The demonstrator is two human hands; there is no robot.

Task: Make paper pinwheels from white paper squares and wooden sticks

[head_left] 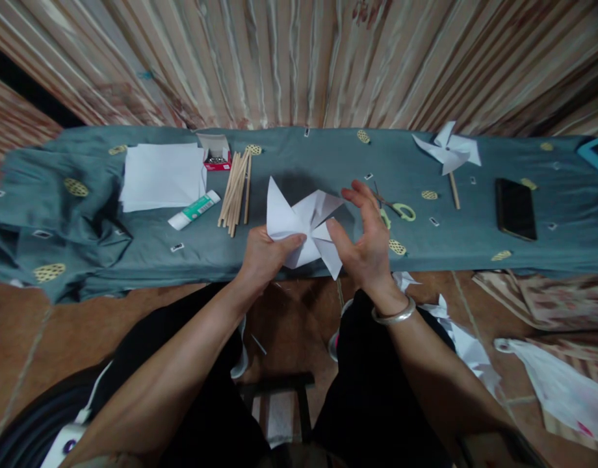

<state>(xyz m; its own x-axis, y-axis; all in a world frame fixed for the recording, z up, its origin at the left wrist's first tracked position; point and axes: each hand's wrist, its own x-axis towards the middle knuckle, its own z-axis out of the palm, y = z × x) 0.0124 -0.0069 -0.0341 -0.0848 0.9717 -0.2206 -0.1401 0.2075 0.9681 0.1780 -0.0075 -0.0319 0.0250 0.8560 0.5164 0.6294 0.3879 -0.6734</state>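
Observation:
A white paper pinwheel [303, 214] with folded blades is held above the front edge of the cloth-covered surface. My left hand [267, 253] pinches it, the thumb pressing near the centre and the fingers hidden beneath the paper. At its right side is my right hand [364, 244], thumb against a blade and the other fingers spread apart from it. Behind that hand lie scissors [401, 209] with pale green handles. Several thin wooden sticks [235, 192] rest to the left of the pinwheel.
On the green cloth [299, 146] are stacked white paper [162, 175], a glue stick [194, 209], an open red box [216, 156] of small metal pieces, a finished pinwheel on a stick [448, 149] and a phone [516, 208]. Paper scraps [467, 344] and a plastic bag [552, 380] lie on the floor.

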